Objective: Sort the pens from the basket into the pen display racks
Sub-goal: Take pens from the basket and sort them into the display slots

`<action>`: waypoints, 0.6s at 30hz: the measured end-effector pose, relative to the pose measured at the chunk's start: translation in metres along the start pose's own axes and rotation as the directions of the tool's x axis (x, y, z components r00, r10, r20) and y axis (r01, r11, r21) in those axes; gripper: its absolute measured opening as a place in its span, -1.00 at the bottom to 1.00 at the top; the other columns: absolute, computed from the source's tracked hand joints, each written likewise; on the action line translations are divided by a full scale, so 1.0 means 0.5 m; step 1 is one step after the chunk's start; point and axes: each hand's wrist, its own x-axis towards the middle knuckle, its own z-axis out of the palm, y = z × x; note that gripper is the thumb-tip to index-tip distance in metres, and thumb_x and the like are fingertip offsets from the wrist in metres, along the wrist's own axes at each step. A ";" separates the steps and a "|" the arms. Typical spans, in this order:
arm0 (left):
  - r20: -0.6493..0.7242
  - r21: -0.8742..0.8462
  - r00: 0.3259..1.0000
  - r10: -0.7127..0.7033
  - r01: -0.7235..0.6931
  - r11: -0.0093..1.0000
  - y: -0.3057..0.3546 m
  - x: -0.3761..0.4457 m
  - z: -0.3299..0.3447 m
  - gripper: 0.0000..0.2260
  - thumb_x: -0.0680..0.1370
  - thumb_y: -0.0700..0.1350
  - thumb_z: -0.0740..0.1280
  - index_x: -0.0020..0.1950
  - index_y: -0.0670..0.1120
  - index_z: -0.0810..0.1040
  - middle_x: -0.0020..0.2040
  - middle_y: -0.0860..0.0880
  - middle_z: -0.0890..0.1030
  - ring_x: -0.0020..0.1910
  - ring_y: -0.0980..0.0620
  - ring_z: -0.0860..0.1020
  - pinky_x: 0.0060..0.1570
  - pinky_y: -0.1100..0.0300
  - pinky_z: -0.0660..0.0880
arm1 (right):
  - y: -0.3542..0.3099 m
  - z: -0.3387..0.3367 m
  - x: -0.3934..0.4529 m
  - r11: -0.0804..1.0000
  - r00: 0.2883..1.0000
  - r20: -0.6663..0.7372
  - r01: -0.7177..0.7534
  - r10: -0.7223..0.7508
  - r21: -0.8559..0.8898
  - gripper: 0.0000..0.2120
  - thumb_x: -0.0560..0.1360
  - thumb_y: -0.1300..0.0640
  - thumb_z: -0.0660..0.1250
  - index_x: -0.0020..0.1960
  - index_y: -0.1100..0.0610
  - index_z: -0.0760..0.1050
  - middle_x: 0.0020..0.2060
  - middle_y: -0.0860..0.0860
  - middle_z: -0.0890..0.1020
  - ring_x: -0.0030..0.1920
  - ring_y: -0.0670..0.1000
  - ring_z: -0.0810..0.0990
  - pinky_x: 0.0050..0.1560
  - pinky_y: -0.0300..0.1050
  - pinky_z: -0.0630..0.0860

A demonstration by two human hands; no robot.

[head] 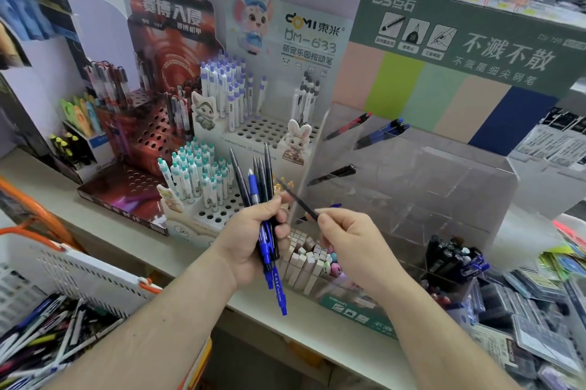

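Note:
My left hand (253, 240) grips a bundle of pens (258, 180), several black and blue, standing upright in front of the racks. My right hand (345, 240) pinches one thin black pen (298, 199) that points up and left toward the bundle. The white basket (79, 266) with orange handles sits at lower left, holding many loose pens (47, 335). Behind stand a clear acrylic rack (412, 180) with a few pens in it, a white perforated rack (263, 129) with white and purple pens, and teal-capped pens (193, 174) in its lower tier.
A red perforated display rack (149, 142) stands at the left. A green backboard (459, 50) rises behind the acrylic rack. Small boxed erasers (304, 262) sit below my hands. Packaged stationery (523, 304) is piled at the right on the counter (126, 234).

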 end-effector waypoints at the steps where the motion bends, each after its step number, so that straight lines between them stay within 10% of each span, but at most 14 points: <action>1: 0.016 -0.021 1.000 0.005 -0.005 1.000 0.001 0.000 0.001 -0.87 0.46 -0.08 0.28 -0.07 -0.12 0.46 -0.39 0.05 0.42 -0.53 0.15 0.35 -0.56 0.32 0.30 | 0.001 0.001 -0.002 0.999 1.000 0.008 0.002 -0.001 -0.033 -0.68 0.66 0.11 0.20 -0.12 -0.25 0.55 -0.42 -0.09 0.50 -0.42 -0.13 0.38 -0.37 -0.25 0.36; 10: 0.088 -0.259 0.996 0.015 0.009 0.966 -0.010 0.004 -0.016 -0.81 0.50 -0.08 0.27 -0.13 -0.14 0.63 -0.36 0.01 0.49 -0.54 0.14 0.36 -0.55 0.33 0.27 | 0.014 -0.026 -0.013 0.992 1.000 -0.003 -0.017 0.016 -0.126 -0.71 0.61 0.18 0.30 0.24 -0.11 0.60 -0.21 -0.18 0.62 -0.38 -0.20 0.50 -0.32 -0.34 0.46; 18: 0.110 -0.351 0.994 0.003 0.036 0.936 -0.012 0.021 -0.033 -0.73 0.25 -0.23 0.55 -0.12 -0.14 0.57 -0.36 -0.01 0.55 -0.56 0.14 0.39 -0.54 0.33 0.25 | 0.028 -0.063 -0.011 0.977 0.983 -0.146 -0.079 0.109 0.197 -0.74 0.59 0.30 0.30 0.04 -0.03 0.64 -0.20 -0.09 0.67 -0.24 -0.19 0.59 -0.16 -0.28 0.52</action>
